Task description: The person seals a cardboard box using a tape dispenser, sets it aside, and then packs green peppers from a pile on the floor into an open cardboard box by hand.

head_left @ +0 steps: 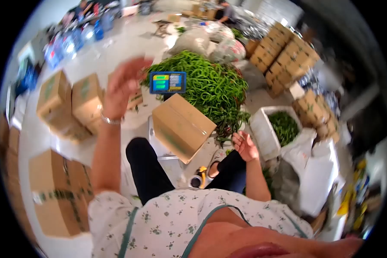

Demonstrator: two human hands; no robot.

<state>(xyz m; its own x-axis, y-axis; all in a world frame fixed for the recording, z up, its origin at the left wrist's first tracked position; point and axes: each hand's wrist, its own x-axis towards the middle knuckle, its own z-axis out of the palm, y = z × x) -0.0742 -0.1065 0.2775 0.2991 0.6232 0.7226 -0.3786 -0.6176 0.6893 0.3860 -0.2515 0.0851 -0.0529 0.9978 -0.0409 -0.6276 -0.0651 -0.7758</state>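
A closed cardboard box (pixel 182 124) sits tilted to the view on the pale platform of a weighing scale (pixel 152 139), between my knees. Behind it stands the scale's blue display (pixel 167 82), its screens lit green. My left hand (pixel 128 81) is raised left of the display, blurred, fingers stretched out and holding nothing. To the right of the box, my right hand (pixel 245 147) hovers palm up above my knee, fingers loosely apart. Neither hand touches the box. A large heap of long green peppers (pixel 202 81) lies just beyond the scale.
A tape dispenser (pixel 198 178) is by my foot. At right stands a white foam box (pixel 264 137) of green peppers. Cardboard boxes (pixel 51 189) stand at left, with stacked cartons (pixel 284 56) at back right. Water jugs (pixel 73 41) line the far left; people sit farther back.
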